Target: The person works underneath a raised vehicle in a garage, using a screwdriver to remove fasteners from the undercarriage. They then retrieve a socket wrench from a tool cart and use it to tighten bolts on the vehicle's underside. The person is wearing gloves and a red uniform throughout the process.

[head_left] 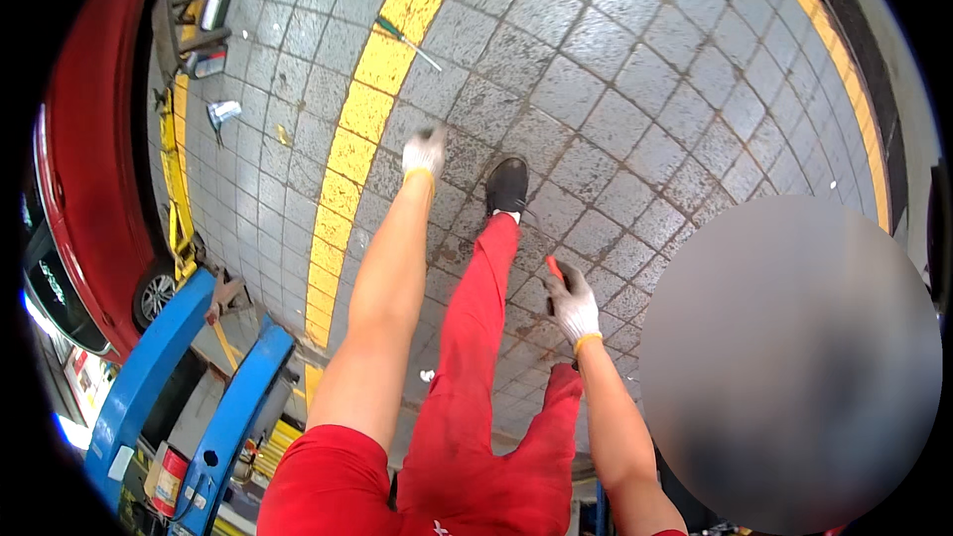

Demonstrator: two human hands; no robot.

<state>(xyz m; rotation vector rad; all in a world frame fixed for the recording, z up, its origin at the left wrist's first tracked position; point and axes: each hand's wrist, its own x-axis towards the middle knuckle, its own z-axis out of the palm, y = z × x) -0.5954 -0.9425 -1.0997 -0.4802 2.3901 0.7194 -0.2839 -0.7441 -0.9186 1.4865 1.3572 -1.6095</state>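
My left hand (424, 153), in a white work glove with a dark grey palm side and a yellow cuff, hangs over the tiled floor left of my dark shoe (507, 185). Its fingers look drawn in but are smeared, and I make out nothing in them. On the right, my gloved right hand (576, 314) is closed around a tool with a red handle (554, 267); the fingers hide most of it, so its kind is unclear. Farther ahead, a screwdriver with a green and black handle (388, 27) lies across the edge of the yellow floor line (366, 94).
At left are a red car (94, 139), a yellow lift arm (177, 169) and blue lift posts (149, 367). Near them lie a silvery funnel-like piece (224, 113) and small containers (206, 64). A fire extinguisher (169, 481) stands lower left. A round blur covers the lower right.
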